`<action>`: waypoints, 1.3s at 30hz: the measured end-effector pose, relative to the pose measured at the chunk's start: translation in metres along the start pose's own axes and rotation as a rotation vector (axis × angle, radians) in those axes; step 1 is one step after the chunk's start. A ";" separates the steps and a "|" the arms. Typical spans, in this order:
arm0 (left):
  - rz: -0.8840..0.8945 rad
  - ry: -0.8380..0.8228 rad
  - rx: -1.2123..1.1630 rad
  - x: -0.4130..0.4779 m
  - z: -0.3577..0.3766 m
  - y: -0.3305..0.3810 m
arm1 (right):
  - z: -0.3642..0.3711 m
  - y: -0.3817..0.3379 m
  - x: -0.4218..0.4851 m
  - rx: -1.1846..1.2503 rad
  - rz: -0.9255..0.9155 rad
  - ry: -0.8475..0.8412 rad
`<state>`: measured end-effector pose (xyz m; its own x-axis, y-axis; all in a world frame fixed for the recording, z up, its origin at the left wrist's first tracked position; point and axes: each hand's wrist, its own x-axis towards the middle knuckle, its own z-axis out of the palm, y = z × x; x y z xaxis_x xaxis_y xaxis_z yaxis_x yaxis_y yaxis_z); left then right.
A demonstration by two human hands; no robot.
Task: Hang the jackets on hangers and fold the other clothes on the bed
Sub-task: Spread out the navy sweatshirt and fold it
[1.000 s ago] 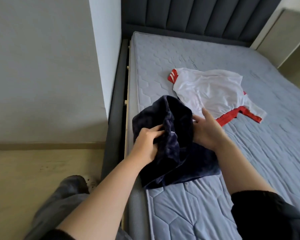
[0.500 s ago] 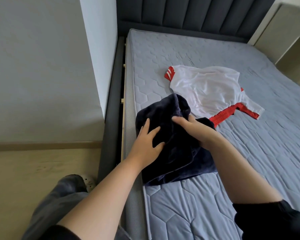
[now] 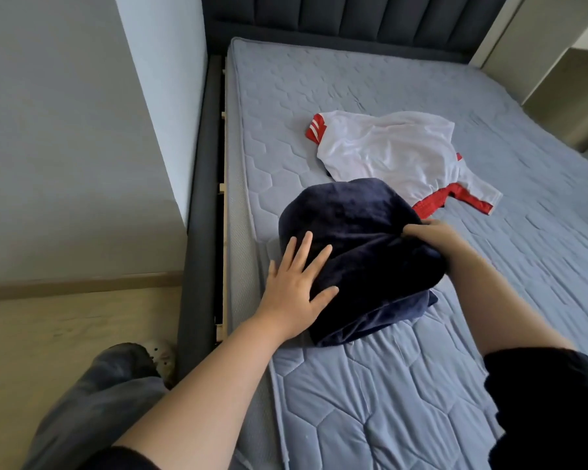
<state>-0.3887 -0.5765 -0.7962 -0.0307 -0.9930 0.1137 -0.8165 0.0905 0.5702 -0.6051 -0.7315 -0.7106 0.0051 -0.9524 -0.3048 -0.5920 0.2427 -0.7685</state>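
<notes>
A bare mattress [image 3: 421,401] quilted in blue-grey hexagons fills the right of our view. It sits in a dark bed frame [image 3: 197,198] and runs back to a padded dark headboard [image 3: 353,18]. A grey wall [image 3: 65,147] and a pale wooden floor [image 3: 48,334] lie to the left, and a beige cabinet [image 3: 557,62] stands by the far right corner of the bed.

The navy garment [image 3: 360,239], plush and partly folded into a rounded bundle, rests near the left edge of the mattress, closer to us than to the headboard. Our left hand [image 3: 296,290] lies flat on its left side. The fingers are straight and spread, pressing the fabric down without grasping it, and the heel of the palm sits near the bundle's left border. Our right hand [image 3: 431,234] is at the bundle's right side, with the fingers curled into a fold of the fabric and clenched on it.

Beyond the bundle, toward the headboard and nearer the middle of the mattress, a white shirt with red trim [image 3: 387,150] lies spread out and rumpled. A red striped cuff points toward the left edge. The navy garment's far edge overlaps the shirt's near edge in our view.

At the lower left, beside the bed frame, we see a grey trouser leg [image 3: 92,401] and a light shoe [image 3: 160,354] on the floor.
</notes>
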 end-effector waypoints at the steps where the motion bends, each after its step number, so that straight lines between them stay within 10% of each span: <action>1: 0.000 -0.036 0.019 -0.001 0.004 0.000 | -0.006 0.007 0.007 0.006 0.026 0.017; 7: -0.038 -0.136 -0.052 0.003 0.021 0.009 | -0.003 0.054 0.023 -0.075 0.204 0.002; 13: -0.109 -0.047 -0.103 0.005 0.016 0.002 | 0.019 0.078 0.015 0.396 0.366 -0.193; 24: -0.279 0.570 -0.244 0.013 -0.051 -0.030 | 0.067 0.015 -0.006 0.536 0.094 -0.095; 36: -0.042 0.391 0.062 0.006 -0.034 -0.021 | 0.078 0.047 0.007 -0.303 -0.039 -0.238; 39: -0.048 0.418 0.099 0.004 -0.031 -0.020 | 0.072 0.030 0.004 -0.250 -0.131 0.096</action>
<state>-0.3543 -0.5805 -0.7822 0.2286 -0.8782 0.4202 -0.8631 0.0169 0.5047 -0.5646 -0.7145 -0.7751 0.0253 -0.9886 -0.1487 -0.7719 0.0752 -0.6313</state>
